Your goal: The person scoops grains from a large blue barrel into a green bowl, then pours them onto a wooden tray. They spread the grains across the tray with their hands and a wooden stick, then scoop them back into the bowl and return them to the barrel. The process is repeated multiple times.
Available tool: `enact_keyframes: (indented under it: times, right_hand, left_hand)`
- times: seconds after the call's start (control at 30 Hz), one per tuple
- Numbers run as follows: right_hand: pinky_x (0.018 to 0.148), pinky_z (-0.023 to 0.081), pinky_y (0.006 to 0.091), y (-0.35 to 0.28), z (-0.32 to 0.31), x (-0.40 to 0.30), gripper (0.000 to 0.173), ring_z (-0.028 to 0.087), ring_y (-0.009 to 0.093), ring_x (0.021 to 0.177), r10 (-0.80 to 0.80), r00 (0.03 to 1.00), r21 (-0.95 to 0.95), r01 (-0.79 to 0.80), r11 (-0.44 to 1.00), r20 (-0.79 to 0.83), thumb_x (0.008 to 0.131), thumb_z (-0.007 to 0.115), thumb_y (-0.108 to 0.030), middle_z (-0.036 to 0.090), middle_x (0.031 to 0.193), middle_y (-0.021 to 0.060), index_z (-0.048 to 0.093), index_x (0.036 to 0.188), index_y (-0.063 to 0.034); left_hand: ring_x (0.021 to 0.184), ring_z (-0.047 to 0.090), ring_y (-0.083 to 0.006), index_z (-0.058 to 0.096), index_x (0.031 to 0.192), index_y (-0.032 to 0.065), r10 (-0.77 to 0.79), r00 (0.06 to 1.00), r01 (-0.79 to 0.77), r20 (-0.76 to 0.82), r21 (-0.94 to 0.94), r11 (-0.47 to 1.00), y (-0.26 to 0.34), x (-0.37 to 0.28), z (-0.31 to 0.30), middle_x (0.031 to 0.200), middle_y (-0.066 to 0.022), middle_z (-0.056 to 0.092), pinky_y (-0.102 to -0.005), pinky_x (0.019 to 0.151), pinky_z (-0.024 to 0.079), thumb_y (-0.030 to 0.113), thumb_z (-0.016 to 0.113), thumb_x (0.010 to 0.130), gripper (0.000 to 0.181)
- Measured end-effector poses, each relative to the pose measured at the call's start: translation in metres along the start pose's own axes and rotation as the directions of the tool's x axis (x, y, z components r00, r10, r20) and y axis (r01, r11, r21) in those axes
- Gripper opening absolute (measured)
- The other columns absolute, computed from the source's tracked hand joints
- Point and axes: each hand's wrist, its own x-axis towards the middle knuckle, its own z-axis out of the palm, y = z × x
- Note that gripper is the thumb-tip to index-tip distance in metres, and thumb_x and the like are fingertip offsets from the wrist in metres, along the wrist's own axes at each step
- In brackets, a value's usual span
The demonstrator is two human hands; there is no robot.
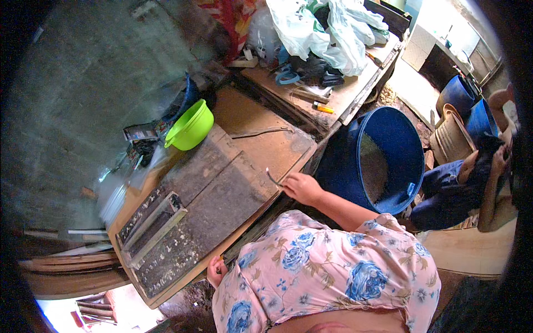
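My right hand (302,188) holds a thin, dark, curved strip (272,178) with a pale tip, just over the near edge of a wooden worktable (266,156). What the strip is made of, I cannot tell. My left hand (216,271) is at the table's near edge, fingers curled, with a small yellow-orange spot beside them; whether it grips anything is unclear. A narrow wooden frame (160,237) rests on a dark board (220,208) scattered with pale flecks. Toward the table's far side a lime-green plastic basin (190,127) sits tilted.
A large blue plastic barrel (391,160) stands right of my right arm. Beyond it a person (449,195) sits near smaller blue barrels (454,96). On an adjoining table (266,81) lie white plastic bags (325,31) and a yellow lighter (323,108). A stick (262,132) lies on the worktable.
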Motion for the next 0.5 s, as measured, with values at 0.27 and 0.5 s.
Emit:
enact_keyframes:
  times: [0.27, 0.5]
  right_hand:
    - [0.066, 0.047, 0.0396, 0.06, -0.012, 0.023, 0.011, 0.057, 0.032, 0.076, 0.566, 0.749, -0.012, -0.606, 0.795, -0.346, 0.075, 0.059, -0.015, 0.056, 0.083, 0.0143, 0.058, 0.078, -0.0038]
    - [0.075, 0.048, 0.0415, 0.089, 0.018, 0.045, 0.02, 0.056, 0.033, 0.091, 0.77, 0.617, -0.1, -0.787, 0.609, -0.164, 0.077, 0.057, -0.02, 0.053, 0.105, 0.0132, 0.056, 0.09, -0.0047]
  left_hand:
    - [0.078, 0.06, -0.0115, 0.057, 0.101, 0.0005, 0.039, 0.997, -0.04, 0.074, 0.024, 0.999, 0.018, 0.002, -0.002, 0.094, -0.0081, 0.064, -0.0243, 0.065, 0.047, 0.011, 0.057, 0.08, 0.024]
    - [0.078, 0.062, -0.0153, 0.056, 0.101, -0.002, 0.087, 0.994, -0.09, 0.071, 0.036, 0.995, -0.003, -0.002, -0.019, 0.091, -0.0114, 0.064, -0.0262, 0.066, 0.048, 0.012, 0.056, 0.081, 0.025]
